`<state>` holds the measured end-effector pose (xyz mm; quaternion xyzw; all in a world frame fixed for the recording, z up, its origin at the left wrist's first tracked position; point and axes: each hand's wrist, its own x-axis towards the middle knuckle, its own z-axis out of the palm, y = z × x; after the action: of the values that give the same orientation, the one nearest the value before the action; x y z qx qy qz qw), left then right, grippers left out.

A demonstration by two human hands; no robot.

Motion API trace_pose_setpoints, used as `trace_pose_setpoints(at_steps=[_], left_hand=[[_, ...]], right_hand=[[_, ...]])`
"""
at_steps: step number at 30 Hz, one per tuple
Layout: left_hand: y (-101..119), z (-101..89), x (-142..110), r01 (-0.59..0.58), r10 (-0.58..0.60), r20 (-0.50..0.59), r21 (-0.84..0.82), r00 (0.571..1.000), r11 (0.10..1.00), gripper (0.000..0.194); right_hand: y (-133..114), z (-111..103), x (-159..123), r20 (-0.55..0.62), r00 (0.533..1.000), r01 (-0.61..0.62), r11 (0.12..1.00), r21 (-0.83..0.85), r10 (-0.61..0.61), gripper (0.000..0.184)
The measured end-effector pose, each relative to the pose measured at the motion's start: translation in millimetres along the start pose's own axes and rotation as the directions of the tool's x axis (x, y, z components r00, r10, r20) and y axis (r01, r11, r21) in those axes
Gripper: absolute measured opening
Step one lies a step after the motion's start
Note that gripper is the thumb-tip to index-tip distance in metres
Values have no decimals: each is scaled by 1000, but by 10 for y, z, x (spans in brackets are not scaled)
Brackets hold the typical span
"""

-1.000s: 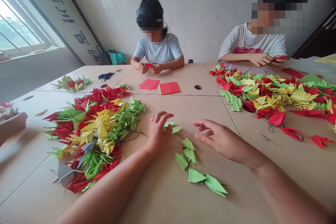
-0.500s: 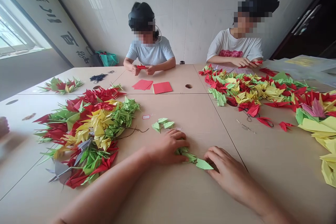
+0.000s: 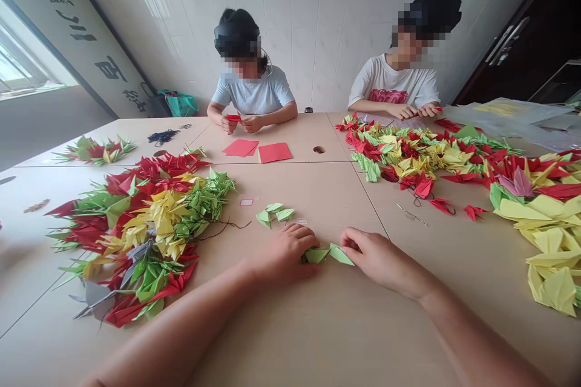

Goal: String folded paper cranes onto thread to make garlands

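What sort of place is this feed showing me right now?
Probably a shared craft workroom, not a home kitchen: a long table holds heaps of folded origami cranes, with red paper squares set out and a person folding at the far side.

Just one green origami crane [image 3: 320, 255] fills the narrow gap between the left hand [image 3: 284, 252] and the right hand [image 3: 381, 260]. Straight ahead, three smaller green paper cranes [image 3: 275, 213] sit in the way, with passage on either side across the tan tabletop [image 3: 318, 326]. Left, a large heap of paper cranes [image 3: 145, 217] blocks sideways reach near the left hand. Right, room runs to scattered red paper cranes [image 3: 442, 205]. Nearer the body, the tabletop gives the widest room.
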<state>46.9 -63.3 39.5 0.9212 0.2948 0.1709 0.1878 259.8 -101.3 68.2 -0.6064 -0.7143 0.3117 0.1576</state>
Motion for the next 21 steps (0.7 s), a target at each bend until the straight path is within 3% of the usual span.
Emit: trace_pose_setpoints(at_steps=[4,8,13,21], left_hand=[[0,-5,26,73,-83,-132,-76,988,994,26],[-31,-23,34,164,-181,-143,-124,973,979,25],[-77,-25,31,230,-246,-207,-99,947,968,21],[-84,-54,38,208,-243,-246,-161,938,965,23]], right_hand=[[-46,-82,148,17,1000,-14,957,290,9,16],[28,21,219,-142,990,86,839,538,-10,24],[110,152,201,-163,986,106,842,529,-22,22],[-49,117,90,-262,961,209,844,493,-85,20]])
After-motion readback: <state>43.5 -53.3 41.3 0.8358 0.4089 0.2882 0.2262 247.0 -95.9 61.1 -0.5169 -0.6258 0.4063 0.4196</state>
